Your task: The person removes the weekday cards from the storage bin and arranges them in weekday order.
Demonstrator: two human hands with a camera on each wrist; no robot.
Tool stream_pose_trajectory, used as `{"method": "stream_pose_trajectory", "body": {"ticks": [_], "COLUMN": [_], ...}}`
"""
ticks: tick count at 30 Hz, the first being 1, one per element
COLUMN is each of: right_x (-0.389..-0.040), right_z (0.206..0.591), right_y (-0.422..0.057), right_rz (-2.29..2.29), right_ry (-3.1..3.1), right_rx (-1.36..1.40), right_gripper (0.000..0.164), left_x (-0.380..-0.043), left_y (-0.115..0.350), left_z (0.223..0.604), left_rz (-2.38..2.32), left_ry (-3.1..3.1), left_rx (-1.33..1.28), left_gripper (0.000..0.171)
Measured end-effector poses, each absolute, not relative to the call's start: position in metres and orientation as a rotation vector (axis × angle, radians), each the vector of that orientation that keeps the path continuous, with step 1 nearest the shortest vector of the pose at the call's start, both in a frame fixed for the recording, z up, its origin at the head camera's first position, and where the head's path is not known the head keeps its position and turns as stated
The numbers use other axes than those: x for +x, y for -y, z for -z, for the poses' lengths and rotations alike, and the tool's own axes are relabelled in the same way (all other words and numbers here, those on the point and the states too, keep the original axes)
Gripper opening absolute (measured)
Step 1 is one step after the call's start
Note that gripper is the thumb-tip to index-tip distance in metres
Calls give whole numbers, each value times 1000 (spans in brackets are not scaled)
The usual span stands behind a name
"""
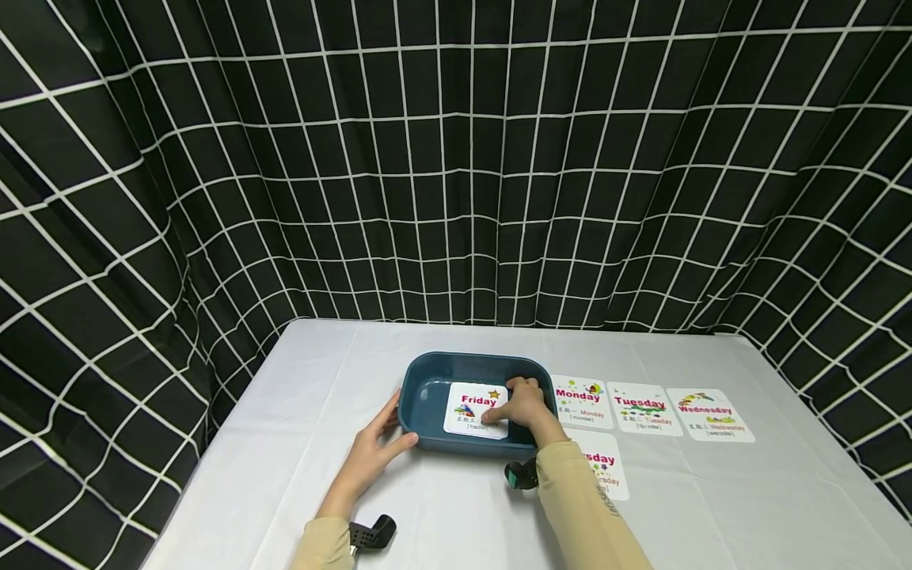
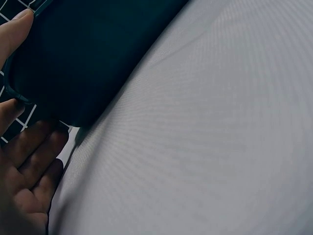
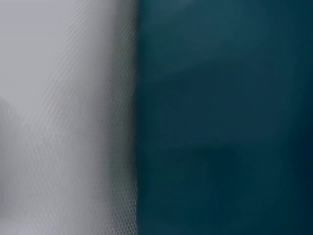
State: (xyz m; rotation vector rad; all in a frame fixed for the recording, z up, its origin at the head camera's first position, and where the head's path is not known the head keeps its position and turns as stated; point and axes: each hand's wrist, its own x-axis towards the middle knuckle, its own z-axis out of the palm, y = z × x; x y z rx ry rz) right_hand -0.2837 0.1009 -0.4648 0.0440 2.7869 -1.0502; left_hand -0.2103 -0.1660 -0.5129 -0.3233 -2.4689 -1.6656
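A dark blue plastic box (image 1: 427, 412) stands on the table. My left hand (image 1: 366, 459) holds its near left corner, thumb at the front rim and fingers along the left end. In the left wrist view, the thumb (image 2: 14, 32) lies on the box's rim, and the other fingers sit loosely beside the outer wall. Inside the box, a white Friday card (image 1: 463, 412) shows its printed face. My right hand (image 1: 527, 408) reaches over the front wall and pinches the card at its right side, thumb on its face. The right wrist view shows only the box wall (image 3: 220, 107) and tablecloth.
Right of the box, a Monday card (image 1: 580, 404), a Tuesday card (image 1: 644, 408) and a Wednesday card (image 1: 710, 414) lie in a row. A card ending in "rsday" (image 1: 606, 467) lies below Monday, partly behind the right sleeve. A black gridded curtain (image 1: 470, 158) surrounds the white-covered table (image 1: 442, 514).
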Motion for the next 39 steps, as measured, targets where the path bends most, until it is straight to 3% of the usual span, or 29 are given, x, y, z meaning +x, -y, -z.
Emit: {"method": "stream_pose_trajectory", "body": {"ticks": [11, 39], "right_x": [-281, -284], "right_z": [467, 465], "right_y": [-99, -99], "right_rz": [1017, 1032], "right_ry": [-2801, -2766], "right_rx": [46, 141], "right_gripper": [91, 75], "left_x": [-214, -214], "left_y": [168, 170], "left_z": [520, 520], "left_rz": [1682, 1685], "left_ry": [2471, 2472], "left_rx": [-310, -317], "left_gripper": [76, 76]}}
